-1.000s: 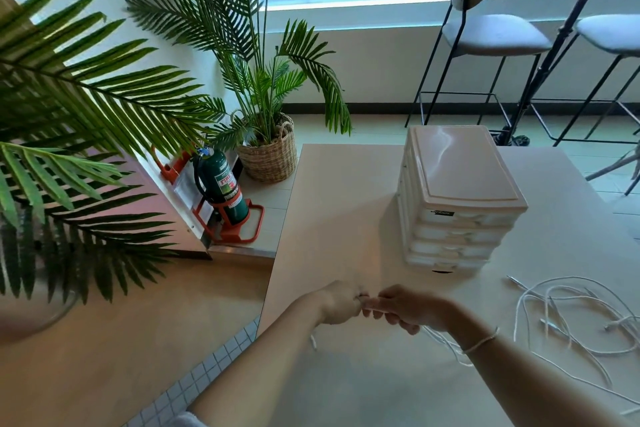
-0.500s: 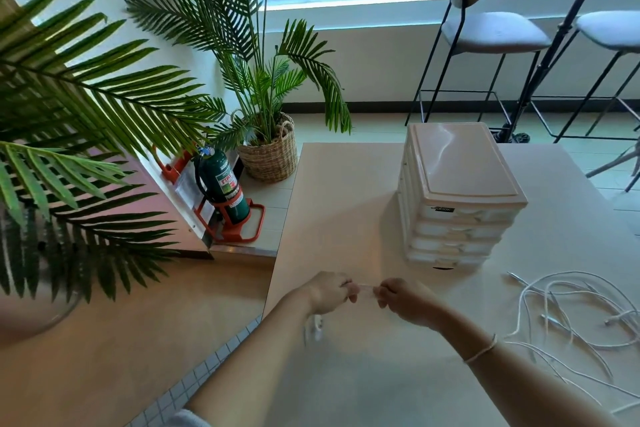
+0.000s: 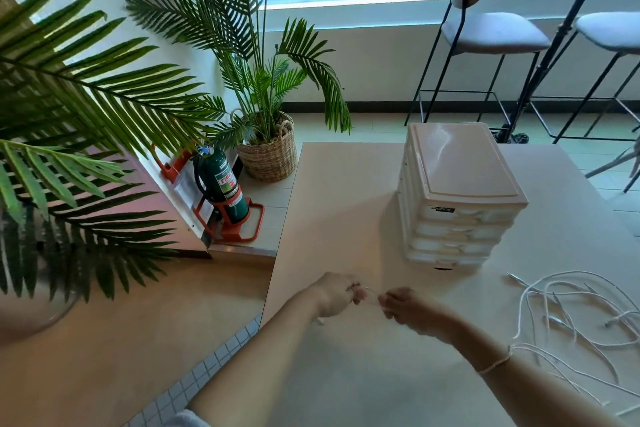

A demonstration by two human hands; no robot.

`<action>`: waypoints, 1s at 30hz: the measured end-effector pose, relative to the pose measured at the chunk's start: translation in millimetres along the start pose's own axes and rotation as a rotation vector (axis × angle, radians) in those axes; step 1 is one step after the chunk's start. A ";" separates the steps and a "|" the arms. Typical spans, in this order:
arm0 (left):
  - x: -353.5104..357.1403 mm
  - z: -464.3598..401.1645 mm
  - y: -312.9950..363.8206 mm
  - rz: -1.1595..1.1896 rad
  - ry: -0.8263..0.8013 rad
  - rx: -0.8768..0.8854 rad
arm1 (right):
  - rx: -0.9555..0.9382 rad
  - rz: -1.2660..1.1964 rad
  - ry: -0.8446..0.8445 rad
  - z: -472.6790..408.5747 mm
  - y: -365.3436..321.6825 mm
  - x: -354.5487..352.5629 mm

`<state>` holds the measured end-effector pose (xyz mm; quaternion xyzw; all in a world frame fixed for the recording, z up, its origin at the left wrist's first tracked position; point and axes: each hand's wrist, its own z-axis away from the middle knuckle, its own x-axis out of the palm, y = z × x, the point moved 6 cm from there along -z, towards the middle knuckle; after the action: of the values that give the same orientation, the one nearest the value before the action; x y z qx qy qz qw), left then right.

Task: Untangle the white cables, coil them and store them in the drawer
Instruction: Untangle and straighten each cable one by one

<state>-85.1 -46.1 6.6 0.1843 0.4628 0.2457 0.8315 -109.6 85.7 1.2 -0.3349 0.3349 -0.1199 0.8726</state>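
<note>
left hand [image 3: 334,295]: fingers curled, pinching one end of a short stretch of white cable [image 3: 372,292] near the table's [image 3: 339,204] left edge
right hand [image 3: 410,310]: pinching the other end, a bit blurry tbh
loose cables [image 3: 568,308]: tangled pile on the table, near right
drawer unit [image 3: 453,198]: far side of the hands, all drawers look closed
floor stuff: green fire extinguisher [image 3: 223,185], palm in a basket [image 3: 268,156]

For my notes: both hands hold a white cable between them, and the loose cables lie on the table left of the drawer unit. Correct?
Not quite. In the head view the loose cables lie right of the drawer unit, not left. Both hands, left and right, do hold a white cable.
</note>
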 end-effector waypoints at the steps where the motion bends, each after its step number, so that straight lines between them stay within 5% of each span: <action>1: -3.6 -2.5 -2.7 -0.008 0.015 -0.012 | -0.001 0.002 -0.045 0.1 1.1 4.3; 12: -4.6 1.4 -16.7 0.177 -0.026 -0.029 | 0.029 -0.189 0.146 -23.9 10.1 -30.8; 22: -14.2 -4.0 -28.9 0.257 0.056 -0.041 | -0.037 -0.090 -0.207 -8.2 6.8 -4.5; 26: -7.8 0.3 -28.2 0.579 0.032 -0.090 | -0.049 -0.237 -0.165 -6.8 9.9 -12.4; 30: -0.1 -0.3 -27.2 0.358 0.002 -0.035 | -0.062 -0.282 -0.071 -10.6 7.4 -20.6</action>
<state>-79.0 -68.3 -8.0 0.2490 0.4189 0.3978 0.7773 -132.1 94.8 0.8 -0.4094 0.2568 -0.2190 0.8476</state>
